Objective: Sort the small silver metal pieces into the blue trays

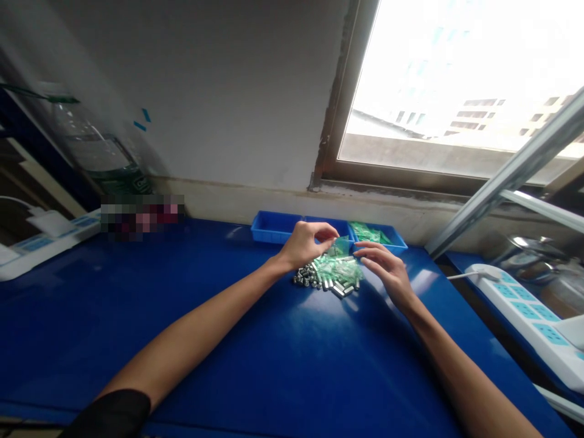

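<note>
Pinched between the thumb and fingers of my left hand (306,244) is a small clear green plastic bag (339,246). It hangs over a pile of short silvery metal cylinders (340,288). More green plastic bags (340,269) lie on and among the cylinders. My right hand (385,267) is just right of the held bag, its fingers apart and nothing visible in them. Behind the hands stands a row of blue trays (276,236). Green bags (368,233) fill part of the right-hand compartment. What lies in the middle compartment is partly hidden by my left hand.
The blue table (191,340) runs to a wall with a window. A large plastic bottle (98,146) and a power strip (55,240) are at the left. At the right are a metal strut (511,170), another power strip (529,310) and a shiny metal vessel (531,255).
</note>
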`<action>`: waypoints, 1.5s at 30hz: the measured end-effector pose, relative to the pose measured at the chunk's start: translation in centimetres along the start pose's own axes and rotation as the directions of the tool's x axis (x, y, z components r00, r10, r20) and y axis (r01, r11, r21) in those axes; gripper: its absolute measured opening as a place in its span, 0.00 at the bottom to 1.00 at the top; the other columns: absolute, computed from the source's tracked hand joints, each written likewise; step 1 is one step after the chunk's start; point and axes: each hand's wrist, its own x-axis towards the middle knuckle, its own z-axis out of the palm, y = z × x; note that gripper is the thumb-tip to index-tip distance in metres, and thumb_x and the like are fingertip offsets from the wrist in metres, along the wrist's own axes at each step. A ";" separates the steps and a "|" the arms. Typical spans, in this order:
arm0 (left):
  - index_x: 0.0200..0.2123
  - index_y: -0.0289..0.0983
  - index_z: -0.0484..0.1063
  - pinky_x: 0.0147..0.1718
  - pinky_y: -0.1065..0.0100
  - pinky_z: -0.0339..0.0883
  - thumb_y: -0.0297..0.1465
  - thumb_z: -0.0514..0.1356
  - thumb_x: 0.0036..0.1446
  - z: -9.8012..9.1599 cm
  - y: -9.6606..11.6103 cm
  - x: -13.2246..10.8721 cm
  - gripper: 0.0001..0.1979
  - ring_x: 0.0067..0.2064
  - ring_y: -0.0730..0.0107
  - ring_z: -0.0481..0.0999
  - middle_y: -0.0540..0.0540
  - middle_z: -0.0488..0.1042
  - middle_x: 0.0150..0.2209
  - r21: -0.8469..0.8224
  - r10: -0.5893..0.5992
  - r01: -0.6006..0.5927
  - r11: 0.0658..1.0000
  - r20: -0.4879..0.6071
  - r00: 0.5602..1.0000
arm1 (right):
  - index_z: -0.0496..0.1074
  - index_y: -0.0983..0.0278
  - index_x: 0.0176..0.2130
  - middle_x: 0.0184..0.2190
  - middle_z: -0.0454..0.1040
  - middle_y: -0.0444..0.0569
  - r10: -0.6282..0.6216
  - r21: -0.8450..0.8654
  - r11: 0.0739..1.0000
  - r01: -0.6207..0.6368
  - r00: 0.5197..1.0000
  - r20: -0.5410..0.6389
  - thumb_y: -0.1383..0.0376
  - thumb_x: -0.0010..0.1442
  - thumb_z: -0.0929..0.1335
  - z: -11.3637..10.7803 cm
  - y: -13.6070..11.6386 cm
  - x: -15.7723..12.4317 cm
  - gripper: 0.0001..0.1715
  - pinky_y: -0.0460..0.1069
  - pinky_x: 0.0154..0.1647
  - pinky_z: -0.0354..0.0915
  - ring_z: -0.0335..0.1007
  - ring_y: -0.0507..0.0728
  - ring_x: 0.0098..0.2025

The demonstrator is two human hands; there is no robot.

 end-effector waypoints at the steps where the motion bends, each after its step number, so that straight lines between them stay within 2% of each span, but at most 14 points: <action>1: 0.39 0.34 0.83 0.43 0.69 0.78 0.28 0.67 0.59 0.1 0.0 0.0 0.06 0.37 0.67 0.85 0.45 0.85 0.36 -0.031 -0.017 0.017 0.999 -0.017 1.000 | 0.84 0.57 0.42 0.57 0.79 0.52 -0.011 0.004 1.000 0.011 1.000 0.025 0.53 0.64 0.72 0.0 -0.1 0.0 0.14 0.58 0.59 0.68 0.72 0.67 0.60; 3: 0.40 0.34 0.83 0.42 0.69 0.79 0.28 0.69 0.57 0.2 -0.1 0.1 0.07 0.38 0.67 0.85 0.44 0.85 0.36 -0.095 -0.050 0.047 0.994 -0.030 0.998 | 0.84 0.57 0.43 0.56 0.79 0.51 0.007 0.037 0.999 -0.009 0.998 0.063 0.53 0.64 0.73 0.0 -0.3 -0.1 0.14 0.59 0.62 0.66 0.72 0.67 0.61; 5: 0.40 0.34 0.83 0.42 0.69 0.79 0.29 0.70 0.56 0.3 -0.2 0.2 0.08 0.39 0.66 0.86 0.43 0.85 0.37 -0.156 -0.079 0.076 0.985 -0.009 0.997 | 0.84 0.56 0.45 0.53 0.82 0.50 0.065 0.080 0.994 -0.071 0.995 0.078 0.52 0.64 0.73 0.1 -0.2 -0.2 0.15 0.58 0.62 0.67 0.74 0.67 0.59; 8: 0.40 0.33 0.83 0.41 0.69 0.80 0.30 0.71 0.56 0.2 -0.2 0.2 0.09 0.39 0.65 0.86 0.42 0.85 0.38 -0.228 -0.123 0.128 0.965 0.036 0.992 | 0.84 0.56 0.45 0.46 0.84 0.49 0.147 0.181 0.971 -0.157 0.987 0.070 0.52 0.63 0.74 0.4 0.3 -0.4 0.15 0.56 0.55 0.72 0.79 0.65 0.50; 11: 0.40 0.33 0.83 0.41 0.68 0.80 0.31 0.72 0.54 0.1 -0.2 0.3 0.10 0.40 0.63 0.86 0.41 0.85 0.38 -0.284 -0.177 0.185 0.941 0.053 0.983 | 0.84 0.57 0.45 0.41 0.84 0.49 0.177 0.293 0.936 -0.195 0.980 0.088 0.53 0.62 0.75 0.7 0.7 -0.4 0.15 0.56 0.50 0.73 0.81 0.63 0.44; 17: 0.38 0.31 0.82 0.42 0.65 0.80 0.30 0.74 0.51 0.1 -0.8 0.4 0.12 0.40 0.62 0.86 0.39 0.85 0.38 -0.369 -0.253 0.255 0.894 0.054 0.966 | 0.84 0.59 0.45 0.39 0.85 0.50 0.201 0.301 0.926 -0.226 0.973 0.111 0.52 0.62 0.75 1.1 0.2 -0.4 0.17 0.56 0.49 0.74 0.82 0.62 0.42; 23: 0.37 0.32 0.81 0.42 0.64 0.80 0.34 0.75 0.50 0.5 -1.1 0.1 0.13 0.39 0.62 0.85 0.40 0.85 0.38 -0.331 -0.284 0.292 0.897 0.072 0.956 | 0.84 0.61 0.34 0.32 0.84 0.50 0.191 0.246 0.952 -0.181 0.981 -0.018 0.49 0.58 0.76 1.5 -1.5 -0.3 0.18 0.53 0.40 0.76 0.80 0.60 0.35; 26: 0.39 0.33 0.82 0.43 0.63 0.80 0.36 0.75 0.51 0.6 -1.0 -0.1 0.16 0.41 0.61 0.85 0.40 0.85 0.40 -0.283 -0.291 0.319 0.905 0.135 0.947 | 0.83 0.62 0.30 0.28 0.82 0.49 0.189 0.252 0.953 -0.169 0.980 -0.058 0.48 0.57 0.76 1.4 -1.8 -0.2 0.19 0.52 0.36 0.74 0.78 0.59 0.32; 31: 0.50 0.35 0.79 0.44 0.62 0.80 0.38 0.74 0.53 0.8 -0.9 -0.3 0.23 0.43 0.59 0.85 0.40 0.84 0.42 -0.170 -0.315 0.369 0.914 0.277 0.908 | 0.80 0.62 0.26 0.24 0.79 0.47 0.192 0.250 0.954 -0.165 0.977 -0.088 0.47 0.58 0.75 1.0 -1.4 0.1 0.22 0.50 0.32 0.71 0.74 0.56 0.28; 35: 0.53 0.35 0.78 0.46 0.62 0.79 0.39 0.70 0.57 1.2 -1.0 -0.6 0.23 0.43 0.60 0.85 0.41 0.84 0.42 -0.092 -0.273 0.317 0.944 0.319 0.908 | 0.78 0.62 0.24 0.23 0.76 0.46 0.184 0.260 0.955 -0.143 0.973 -0.141 0.48 0.60 0.73 0.5 -0.4 0.3 0.23 0.51 0.32 0.70 0.72 0.55 0.27; 38: 0.52 0.35 0.78 0.46 0.62 0.79 0.41 0.68 0.59 1.1 -1.0 -0.7 0.22 0.43 0.60 0.85 0.41 0.84 0.42 -0.012 -0.234 0.253 0.967 0.340 0.911 | 0.80 0.61 0.26 0.26 0.78 0.46 0.192 0.311 0.944 -0.107 0.947 -0.258 0.51 0.61 0.73 0.0 0.9 0.5 0.19 0.51 0.34 0.72 0.73 0.56 0.29; 41: 0.51 0.36 0.80 0.48 0.62 0.77 0.42 0.65 0.62 0.7 -0.9 -0.6 0.20 0.45 0.60 0.84 0.42 0.84 0.44 0.089 -0.177 0.155 0.984 0.382 0.907 | 0.84 0.61 0.36 0.33 0.83 0.48 0.265 0.435 0.895 -0.101 0.904 -0.336 0.55 0.59 0.73 -0.6 2.4 0.8 0.12 0.54 0.44 0.74 0.80 0.59 0.35; 42: 0.51 0.37 0.81 0.49 0.63 0.77 0.42 0.65 0.62 0.6 -0.8 -0.6 0.19 0.47 0.59 0.84 0.42 0.84 0.46 0.115 -0.150 0.112 0.987 0.398 0.905 | 0.84 0.61 0.40 0.37 0.84 0.49 0.292 0.471 0.875 -0.110 0.896 -0.334 0.56 0.58 0.74 -0.7 2.8 0.9 0.13 0.56 0.48 0.74 0.81 0.61 0.39; 45: 0.53 0.37 0.81 0.53 0.62 0.74 0.42 0.65 0.63 0.5 -0.8 -0.6 0.20 0.53 0.57 0.82 0.41 0.83 0.52 0.167 -0.067 -0.009 0.986 0.445 0.893 | 0.81 0.59 0.52 0.49 0.83 0.52 0.335 0.506 0.851 -0.140 0.887 -0.318 0.59 0.55 0.76 -1.0 3.5 1.1 0.25 0.58 0.55 0.73 0.82 0.63 0.49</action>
